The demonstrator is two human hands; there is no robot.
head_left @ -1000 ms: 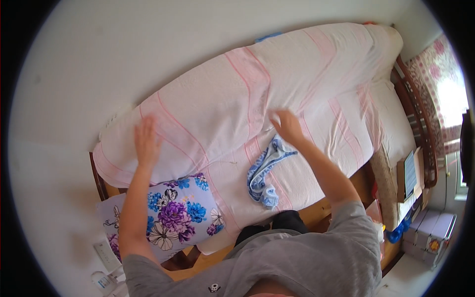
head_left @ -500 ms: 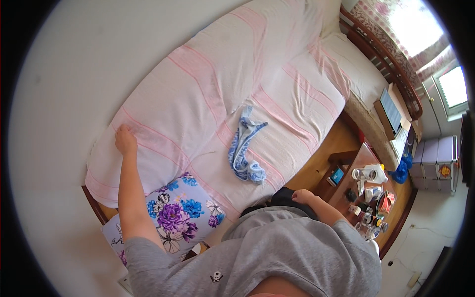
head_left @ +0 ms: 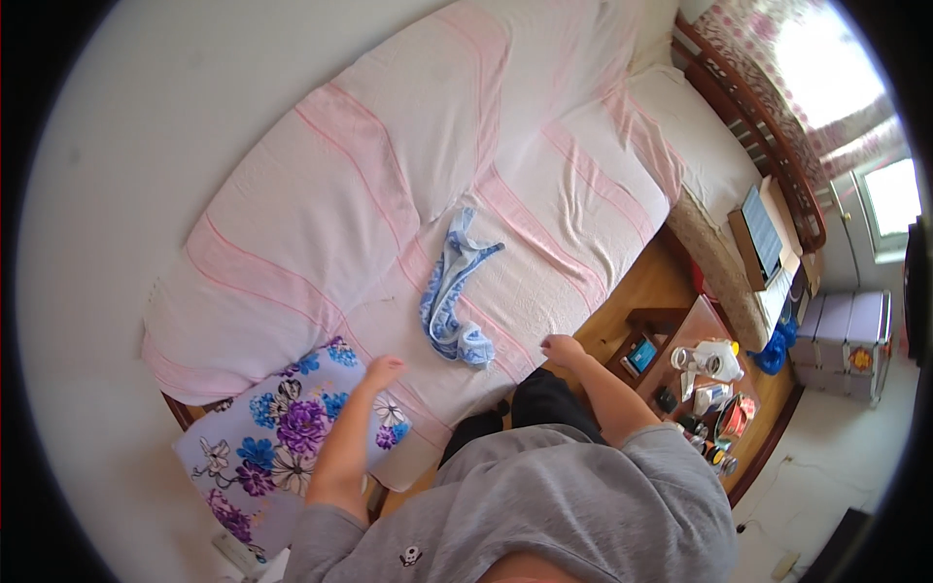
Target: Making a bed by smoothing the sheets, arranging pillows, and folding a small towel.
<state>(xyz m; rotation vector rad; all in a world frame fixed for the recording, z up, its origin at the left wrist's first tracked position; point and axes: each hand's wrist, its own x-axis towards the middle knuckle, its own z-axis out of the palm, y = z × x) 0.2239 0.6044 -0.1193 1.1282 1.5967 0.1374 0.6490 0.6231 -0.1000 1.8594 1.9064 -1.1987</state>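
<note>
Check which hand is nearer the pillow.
Left. The left hand is just beside the pillow, at its right edge; the right hand is farther right, by the front edge of the sofa.

Grey shirt (head_left: 554,496) — short-sleeved, black legwear (head_left: 556,400)

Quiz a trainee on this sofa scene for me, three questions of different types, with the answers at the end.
1. Which hand is nearer the lilac, flower-printed fabric pillow?

2. True or false: the low, cluttered reddish-brown table stands on the person's right.

3. The crumpled blue-and-white patterned cloth lies on:
A) the pillow
B) the white, pink-striped fabric sofa cover
C) the table

Key:
1. The bare left hand; it is right by the pillow's edge in the picture.
2. True.
3. B.
</note>
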